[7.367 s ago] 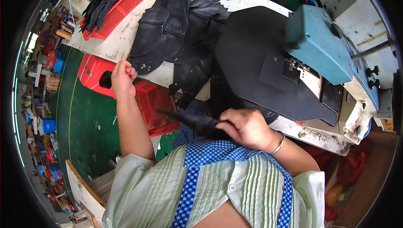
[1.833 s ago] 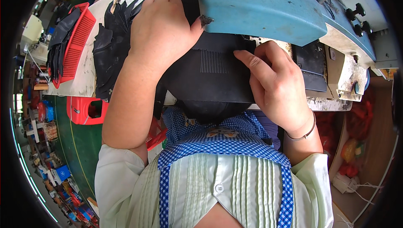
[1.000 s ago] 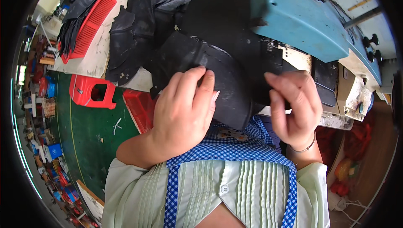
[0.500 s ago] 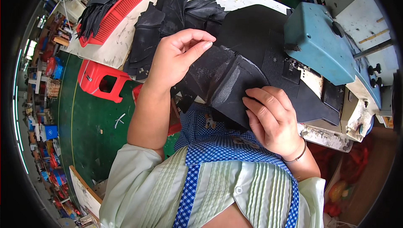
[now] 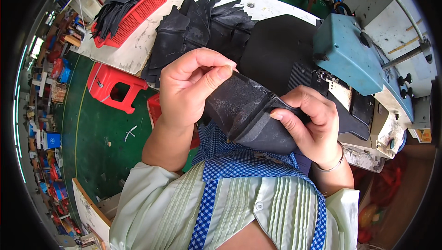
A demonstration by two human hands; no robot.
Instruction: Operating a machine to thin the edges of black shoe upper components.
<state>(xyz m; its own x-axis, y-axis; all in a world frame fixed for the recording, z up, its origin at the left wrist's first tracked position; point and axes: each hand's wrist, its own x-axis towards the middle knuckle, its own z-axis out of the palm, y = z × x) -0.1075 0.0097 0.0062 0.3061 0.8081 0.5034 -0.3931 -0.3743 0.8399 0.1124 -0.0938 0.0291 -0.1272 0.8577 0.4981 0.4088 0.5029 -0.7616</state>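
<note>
A folded black leather-like piece [image 5: 251, 116] is held up in front of my chest, between both hands. My left hand [image 5: 191, 86] pinches its upper left edge between thumb and fingers. My right hand [image 5: 308, 121] grips its right side, thumb pressed on the seam where two layers meet. Behind it a pile of black cut pieces [image 5: 198, 29] lies on the white table [image 5: 133, 52], and a larger black sheet [image 5: 281, 52] spreads toward the blue sewing machine [image 5: 354, 56].
A red basket [image 5: 138, 13] holding more black pieces stands at the table's far left. A red plastic stool [image 5: 113, 89] sits on the green floor [image 5: 87, 148] to my left. Cluttered shelves line the left rim. The machine's white stand [image 5: 391, 130] is at right.
I have lifted the black piece off the table toward my chest. My left hand moved from the pile to pinch the piece's edge; my right hand now grips its other side.
</note>
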